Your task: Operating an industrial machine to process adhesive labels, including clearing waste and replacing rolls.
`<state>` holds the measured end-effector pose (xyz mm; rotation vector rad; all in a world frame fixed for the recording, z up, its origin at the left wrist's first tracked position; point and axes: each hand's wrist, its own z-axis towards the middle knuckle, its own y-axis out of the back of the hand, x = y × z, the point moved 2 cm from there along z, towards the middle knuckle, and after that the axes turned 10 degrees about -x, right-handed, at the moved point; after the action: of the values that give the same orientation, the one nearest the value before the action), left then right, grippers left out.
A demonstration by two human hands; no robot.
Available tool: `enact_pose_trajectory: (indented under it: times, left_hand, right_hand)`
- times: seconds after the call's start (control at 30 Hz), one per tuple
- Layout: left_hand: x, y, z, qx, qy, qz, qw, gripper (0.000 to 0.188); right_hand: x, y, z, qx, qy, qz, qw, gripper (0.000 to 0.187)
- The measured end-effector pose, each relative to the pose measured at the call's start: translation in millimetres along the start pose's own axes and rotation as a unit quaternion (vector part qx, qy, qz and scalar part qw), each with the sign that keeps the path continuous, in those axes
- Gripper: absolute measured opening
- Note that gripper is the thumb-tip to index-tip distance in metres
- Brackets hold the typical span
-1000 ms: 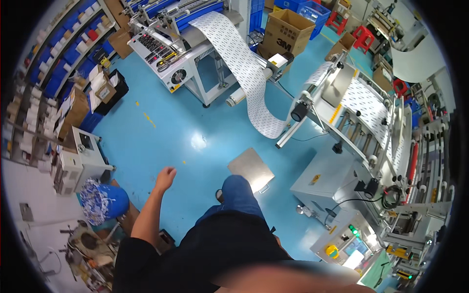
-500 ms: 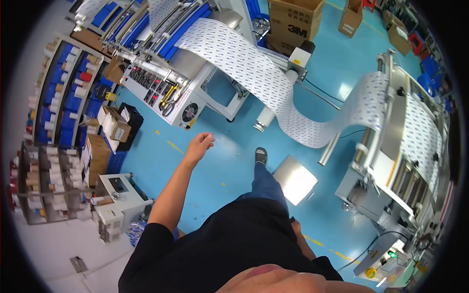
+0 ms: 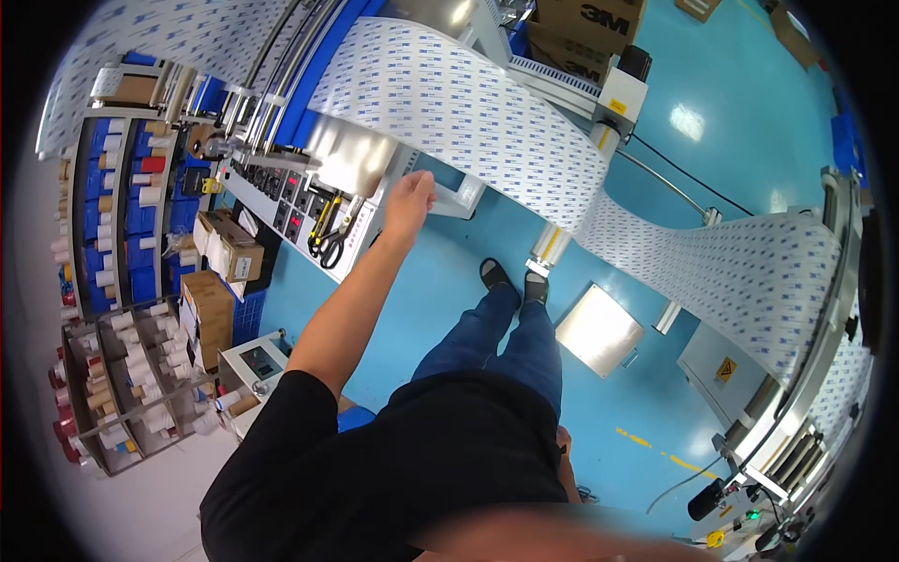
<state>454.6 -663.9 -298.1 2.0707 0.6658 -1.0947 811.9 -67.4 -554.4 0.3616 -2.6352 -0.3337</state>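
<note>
My left hand (image 3: 410,203) is raised in front of the left machine, fingers curled into a loose fist with nothing visible in them. Close by it are the machine's control panel (image 3: 281,201) and black-handled scissors (image 3: 330,245) lying on the panel's end. Beyond the hand, a wide white sheet with blue print (image 3: 468,98) runs off the rollers, sags, and rises to the right machine (image 3: 791,375). My right hand (image 3: 564,442) hangs low beside my hip, mostly hidden by my body. Its fingers do not show.
A metal roller (image 3: 551,245) juts out under the sheet, just ahead of my feet. On the blue floor to the right lies a flat silver box or plate (image 3: 599,330). Shelves of rolls (image 3: 140,215) and cardboard boxes (image 3: 208,309) stand at the left; a large carton (image 3: 585,33) stands beyond the sheet.
I have come closer to the left machine and the sheet, both now larger in view. My left hand has moved up beside the control panel. Both feet now show.
</note>
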Motion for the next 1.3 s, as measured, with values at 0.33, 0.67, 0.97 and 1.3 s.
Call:
enact_pose_trajectory:
  times: [0.33, 0.67, 0.97, 1.3]
  left_hand:
    - [2, -16, 44, -0.043, -0.026, -0.029, 0.998, 0.03]
    - [-12, -18, 37, -0.065, -0.063, 0.028, 0.996, 0.026]
    - [-8, -7, 4, 0.005, -0.03, 0.072, 0.997, 0.025]
    - [-69, 69, -65, -0.045, -0.094, 0.08, 0.991, 0.026]
  right_hand:
    - [128, -59, -33, -0.057, 0.058, -0.055, 0.995, 0.027]
    - [293, -58, 44, -0.027, -0.056, 0.164, 0.984, 0.033]
    - [515, -118, 66, 0.108, 0.117, 0.183, 0.97, 0.033]
    - [672, -168, 24, 0.207, 0.269, 0.172, 0.925, 0.031]
